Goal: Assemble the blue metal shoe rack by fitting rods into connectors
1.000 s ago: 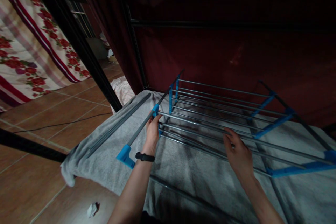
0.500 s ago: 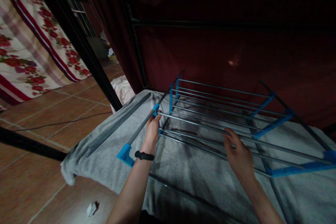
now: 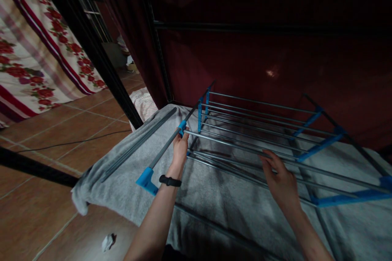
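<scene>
A rack of grey metal rods and blue plastic brackets lies on a grey blanket (image 3: 239,212). My left hand (image 3: 180,149), with a dark band at the wrist, is closed on a blue plastic bracket (image 3: 183,126) where a long metal rod (image 3: 226,142) meets the left side pole (image 3: 165,147). Part of the bracket is hidden by the fingers. My right hand (image 3: 281,175) pinches the same long rod near its middle, thumb below. Blue crosspieces (image 3: 320,149) join the rods at the right end. A blue corner piece (image 3: 147,179) caps the side pole's near end.
Loose metal rods (image 3: 141,144) lie on the blanket at left. A dark bed frame post (image 3: 92,53) rises beyond them. Maroon cloth (image 3: 245,65) hangs behind the rack. Crumpled paper (image 3: 108,242) and a thin cable (image 3: 73,142) are on the tiled floor (image 3: 61,130).
My left hand and wrist have shifted very slightly right at the bracket. My right hand has barely moved, and the rack looks the same.
</scene>
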Available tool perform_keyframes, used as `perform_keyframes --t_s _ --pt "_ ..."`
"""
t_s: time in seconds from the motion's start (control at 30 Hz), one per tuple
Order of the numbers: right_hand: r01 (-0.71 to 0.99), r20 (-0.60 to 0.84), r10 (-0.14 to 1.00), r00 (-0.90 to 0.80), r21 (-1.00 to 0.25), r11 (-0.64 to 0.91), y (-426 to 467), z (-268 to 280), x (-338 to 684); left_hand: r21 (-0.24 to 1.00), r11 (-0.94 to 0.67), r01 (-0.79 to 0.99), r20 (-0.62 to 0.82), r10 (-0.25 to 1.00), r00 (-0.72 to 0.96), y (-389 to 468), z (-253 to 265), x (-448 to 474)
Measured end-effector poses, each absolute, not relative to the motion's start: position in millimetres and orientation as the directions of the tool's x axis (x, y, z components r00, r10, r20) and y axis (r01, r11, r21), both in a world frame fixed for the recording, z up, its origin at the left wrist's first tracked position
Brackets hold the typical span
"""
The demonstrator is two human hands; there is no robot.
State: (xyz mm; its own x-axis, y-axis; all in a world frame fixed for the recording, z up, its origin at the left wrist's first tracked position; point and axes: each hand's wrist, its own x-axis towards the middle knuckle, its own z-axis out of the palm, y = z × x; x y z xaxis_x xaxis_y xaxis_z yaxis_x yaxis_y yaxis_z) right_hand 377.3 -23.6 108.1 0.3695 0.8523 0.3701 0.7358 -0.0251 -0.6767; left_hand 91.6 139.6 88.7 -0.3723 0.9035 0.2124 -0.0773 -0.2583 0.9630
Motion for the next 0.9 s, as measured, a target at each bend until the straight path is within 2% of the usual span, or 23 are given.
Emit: perform_keyframes --t_s 0.43,0.9 --pt "0.757 0.371 0.859 0.353 -0.653 -0.029 -24.7 107.2 376.2 0.963 -0.269 0.019 0.257 0.891 -0.374 137.5 93.1 92.2" --pt "0.707 0.339 0.874 0.349 -0.707 -0.009 -24.4 107.3 374.6 0.965 -0.260 -0.018 0.237 0.903 -0.358 141.5 82.4 89.3"
